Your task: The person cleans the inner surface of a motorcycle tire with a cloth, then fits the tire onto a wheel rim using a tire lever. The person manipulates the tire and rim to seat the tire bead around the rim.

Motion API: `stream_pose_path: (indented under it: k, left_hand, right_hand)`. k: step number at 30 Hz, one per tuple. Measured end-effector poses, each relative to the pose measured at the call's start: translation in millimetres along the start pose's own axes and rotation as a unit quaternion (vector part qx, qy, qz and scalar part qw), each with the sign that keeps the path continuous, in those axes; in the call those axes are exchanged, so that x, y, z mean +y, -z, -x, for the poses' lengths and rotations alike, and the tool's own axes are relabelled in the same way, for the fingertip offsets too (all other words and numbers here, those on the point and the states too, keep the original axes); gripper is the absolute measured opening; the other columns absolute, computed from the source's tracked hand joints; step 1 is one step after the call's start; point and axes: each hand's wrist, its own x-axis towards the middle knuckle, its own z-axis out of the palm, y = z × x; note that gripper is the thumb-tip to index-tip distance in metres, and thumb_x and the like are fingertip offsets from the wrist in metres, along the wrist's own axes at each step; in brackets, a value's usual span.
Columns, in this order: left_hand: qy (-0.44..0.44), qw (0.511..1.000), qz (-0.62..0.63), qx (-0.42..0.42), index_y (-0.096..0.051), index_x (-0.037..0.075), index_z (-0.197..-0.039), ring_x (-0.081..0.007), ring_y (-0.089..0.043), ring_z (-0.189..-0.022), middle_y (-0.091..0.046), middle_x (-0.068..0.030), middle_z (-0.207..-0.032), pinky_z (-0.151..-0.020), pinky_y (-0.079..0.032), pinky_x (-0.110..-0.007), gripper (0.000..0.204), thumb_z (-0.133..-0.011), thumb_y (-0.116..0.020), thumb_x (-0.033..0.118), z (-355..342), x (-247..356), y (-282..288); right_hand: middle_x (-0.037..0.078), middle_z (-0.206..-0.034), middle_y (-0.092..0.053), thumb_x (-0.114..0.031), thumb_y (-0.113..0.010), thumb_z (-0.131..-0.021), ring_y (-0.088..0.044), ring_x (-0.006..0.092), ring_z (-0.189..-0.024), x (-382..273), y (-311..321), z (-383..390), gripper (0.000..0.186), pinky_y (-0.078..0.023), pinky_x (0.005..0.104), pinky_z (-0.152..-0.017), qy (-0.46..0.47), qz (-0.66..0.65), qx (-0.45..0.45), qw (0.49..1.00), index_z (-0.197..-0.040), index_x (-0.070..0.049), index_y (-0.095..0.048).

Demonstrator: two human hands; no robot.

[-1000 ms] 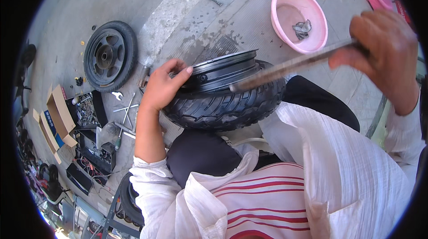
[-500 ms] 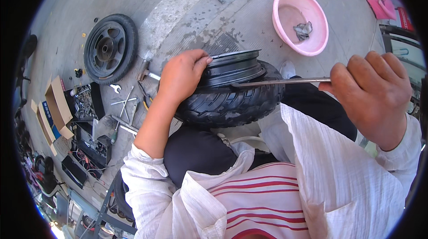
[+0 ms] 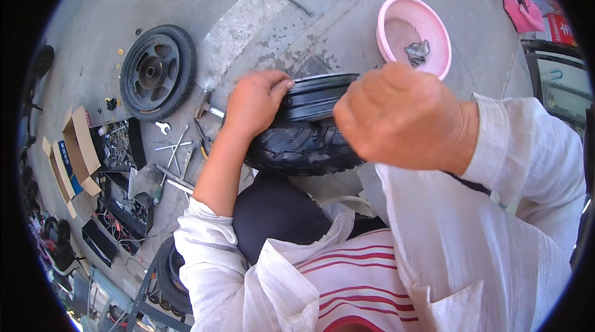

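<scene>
A black wheel rim (image 3: 317, 101) stands partly out of a thick-treaded rubber tyre (image 3: 296, 149) in front of my knees. My left hand (image 3: 255, 101) is closed on the left part of the rim's upper edge, thumb and fingers pinching it. Over the right side of the tyre, my right hand (image 3: 403, 120) makes a fist. Half a second ago that fist held a long flat tyre lever reaching to the rim; the lever is now hidden behind the hand, which also covers the right end of the rim and tyre.
Beyond the tyre stands a pink basin (image 3: 443, 34) with a crumpled grey rag (image 3: 417, 52). Another wheel (image 3: 157, 71) lies at the far left. Nearer are an open cardboard box (image 3: 79, 143), a toolbox (image 3: 118, 146), a spanner (image 3: 162, 127) and a hammer (image 3: 203, 104). A bolt (image 3: 296, 4) lies far ahead.
My right fist has swung left and inward from the far right to over the tyre, and the lever has gone out of sight behind it. My left hand keeps its hold on the rim.
</scene>
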Motion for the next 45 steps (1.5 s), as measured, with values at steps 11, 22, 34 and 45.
stream_pose_path:
  k: [11, 22, 34, 45]
  left_hand:
    - [-0.030, 0.999, 0.023, 0.013, -0.077, 0.012, -0.100, -0.0372, -0.067, -0.091, -0.072, -0.0159, -0.098, -0.078, -0.052, -0.046, 0.023, -0.093, -0.064, 0.030, 12.3, -9.4, -2.3]
    - [-0.145, 0.989, -0.017, -0.022, -0.051, -0.001, -0.140, -0.0411, -0.050, -0.130, -0.055, -0.0240, -0.137, -0.114, -0.034, -0.050, 0.067, -0.083, -0.063, 0.031, 59.3, 0.2, 12.0]
    - [-0.153, 0.988, -0.030, -0.009, -0.058, -0.001, -0.132, -0.0377, -0.055, -0.123, -0.061, -0.0217, -0.130, -0.107, -0.037, -0.046, 0.066, -0.073, -0.070, 0.024, 54.3, 0.2, 13.2]
    - [-0.137, 0.990, 0.007, -0.012, -0.065, 0.000, -0.119, -0.0368, -0.060, -0.116, -0.067, -0.0199, -0.118, -0.104, -0.039, -0.045, 0.052, -0.073, -0.069, 0.022, 44.3, -11.9, 13.2]
  right_hand:
    - [0.000, -0.063, -0.049, -0.018, -0.064, -0.055, -0.055, 0.0162, -0.066, 45.4, 52.0, -37.4, 0.014, -0.041, 0.0319, -0.063, 0.030, -0.055, 0.004, 0.998, -0.066, -0.011, -0.058]
    - [0.003, -0.065, -0.060, -0.032, -0.075, -0.078, -0.061, 0.0210, -0.064, 55.8, 45.8, -51.1, 0.026, -0.042, 0.0362, -0.060, 0.010, -0.072, -0.095, 0.993, -0.073, -0.008, -0.067]
    - [0.020, -0.074, -0.070, -0.048, -0.063, -0.089, -0.069, 0.0407, -0.074, 80.4, -107.6, -93.3, 0.049, -0.054, 0.0508, -0.068, -0.066, -0.140, -0.104, 0.982, -0.073, -0.003, -0.073]
    - [0.019, -0.078, -0.071, -0.050, -0.050, -0.097, -0.069, 0.0411, -0.078, 65.8, -219.9, -55.5, 0.056, -0.053, 0.0521, -0.075, -0.156, -0.271, -0.175, 0.934, -0.074, -0.005, -0.075]
